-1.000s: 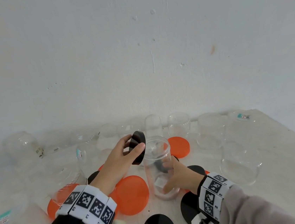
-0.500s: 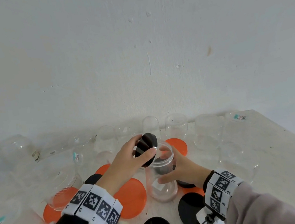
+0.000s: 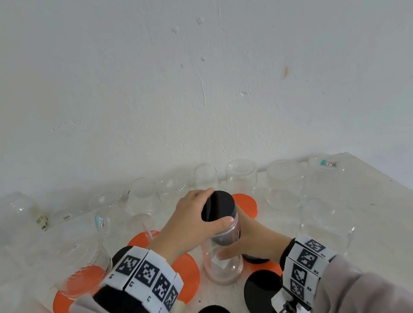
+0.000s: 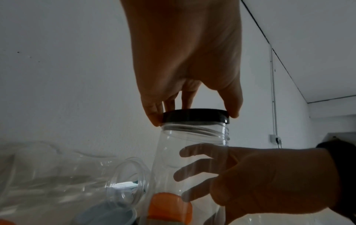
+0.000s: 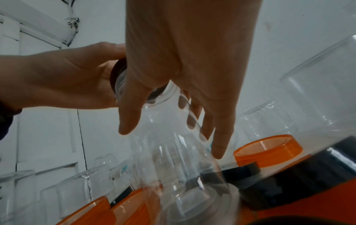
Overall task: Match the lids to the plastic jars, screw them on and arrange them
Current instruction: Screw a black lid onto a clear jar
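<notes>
Head view is showing the left hand gripping the black lid on the clear jar's mouth, probably for screwing, while the right hand is clasping the jar, steadying it upright on the bench.

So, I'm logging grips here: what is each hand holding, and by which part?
The left hand grips the black lid by its rim, atop the clear jar. The right hand holds that jar around its mid-body.
</notes>
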`<action>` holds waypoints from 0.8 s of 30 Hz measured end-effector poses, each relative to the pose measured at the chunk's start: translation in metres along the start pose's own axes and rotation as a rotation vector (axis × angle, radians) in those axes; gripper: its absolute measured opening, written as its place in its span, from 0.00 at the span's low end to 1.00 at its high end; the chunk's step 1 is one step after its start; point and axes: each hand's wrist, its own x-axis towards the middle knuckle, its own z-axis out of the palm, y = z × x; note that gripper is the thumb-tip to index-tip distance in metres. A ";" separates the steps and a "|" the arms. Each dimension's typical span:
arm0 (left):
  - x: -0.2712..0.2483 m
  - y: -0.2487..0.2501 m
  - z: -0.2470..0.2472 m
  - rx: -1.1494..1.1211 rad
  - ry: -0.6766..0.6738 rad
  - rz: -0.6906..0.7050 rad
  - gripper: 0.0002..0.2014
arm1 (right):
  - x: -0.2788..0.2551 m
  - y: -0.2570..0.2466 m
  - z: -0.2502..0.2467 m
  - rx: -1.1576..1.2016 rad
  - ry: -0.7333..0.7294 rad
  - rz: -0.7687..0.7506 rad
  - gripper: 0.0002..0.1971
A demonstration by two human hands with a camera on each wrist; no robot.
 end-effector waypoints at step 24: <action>-0.018 -0.022 0.013 -0.378 -0.038 -0.120 0.59 | -0.013 -0.013 -0.022 -0.153 -0.097 0.090 0.51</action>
